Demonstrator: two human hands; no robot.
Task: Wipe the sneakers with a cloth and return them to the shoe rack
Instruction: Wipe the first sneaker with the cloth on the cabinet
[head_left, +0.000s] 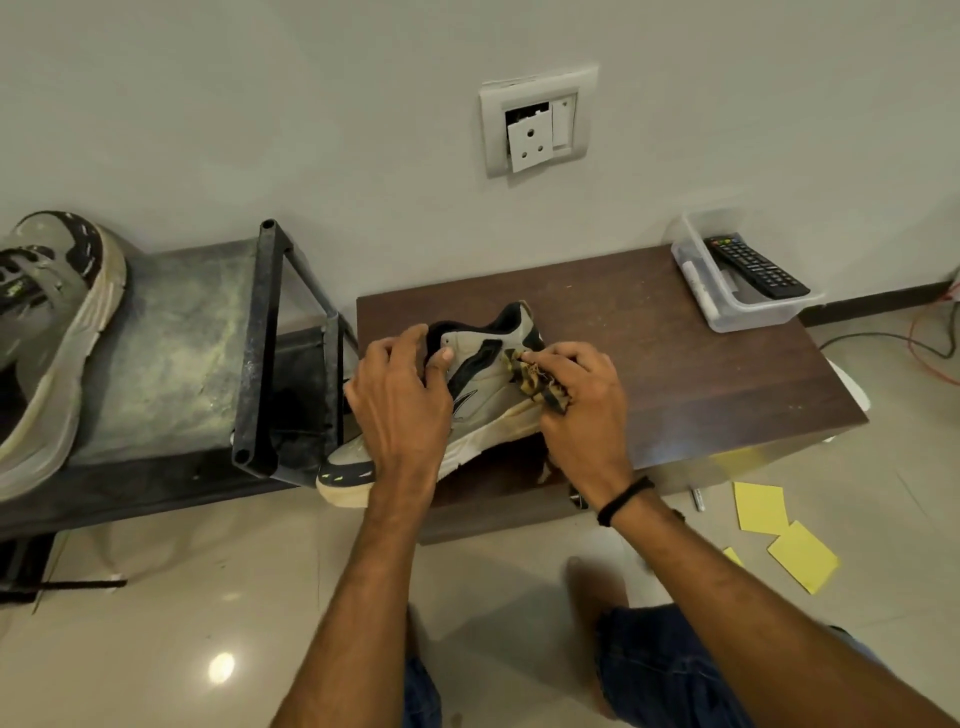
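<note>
Metal shoe rack (171, 353) at left carries first sneaker (47, 338) on top. Brown table (675, 364) just beside it bears second sneaker (488, 400), toe overhanging the front edge. Left hand (400, 400) grips its collar, fingers curled. Right hand (582, 410) pinches bunched patterned cloth (537, 384) against its heel side.

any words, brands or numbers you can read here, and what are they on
No text here can be read.
remote: button labels, too small to read.
rack sneaker: green mark on the tongue, blurred.
held sneaker: a line logo on its side, no letters.
yellow notes: blank on the side that shows.
</note>
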